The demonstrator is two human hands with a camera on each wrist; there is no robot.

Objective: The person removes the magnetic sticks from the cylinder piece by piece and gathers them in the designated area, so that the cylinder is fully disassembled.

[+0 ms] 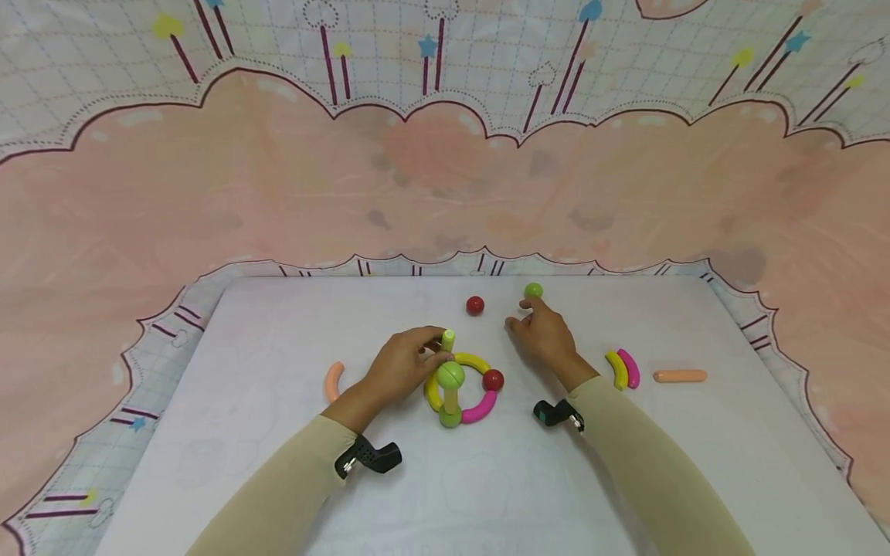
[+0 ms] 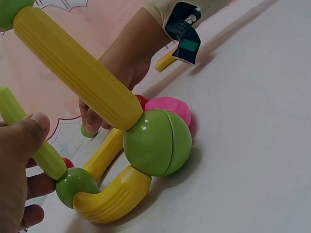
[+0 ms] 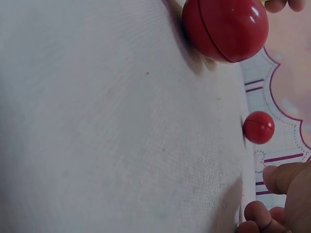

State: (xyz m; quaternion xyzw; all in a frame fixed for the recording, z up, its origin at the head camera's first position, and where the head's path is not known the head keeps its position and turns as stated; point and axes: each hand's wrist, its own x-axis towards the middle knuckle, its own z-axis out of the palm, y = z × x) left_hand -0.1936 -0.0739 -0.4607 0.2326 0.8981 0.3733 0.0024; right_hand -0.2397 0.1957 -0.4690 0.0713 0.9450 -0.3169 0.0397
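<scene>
Two sleeved forearms (image 1: pixel 288 486) stretched over the white surface (image 1: pixel 445 502) in the head view; the left hand (image 1: pixel 399 361), bent inward, pinched a raised light-green rod (image 1: pixel 448 338) at the ring of curved pieces and balls (image 1: pixel 473 361). The right hand (image 1: pixel 545 333) was extended farther out, a fingertip at a green ball (image 1: pixel 533 290), contact uncertain. From the left wrist, the thumb pressed the rod, whose lower end met the ring's ball (image 2: pixel 77 184). From the right wrist, thumb and fingers stood apart near a loose red ball (image 3: pixel 259 127).
</scene>
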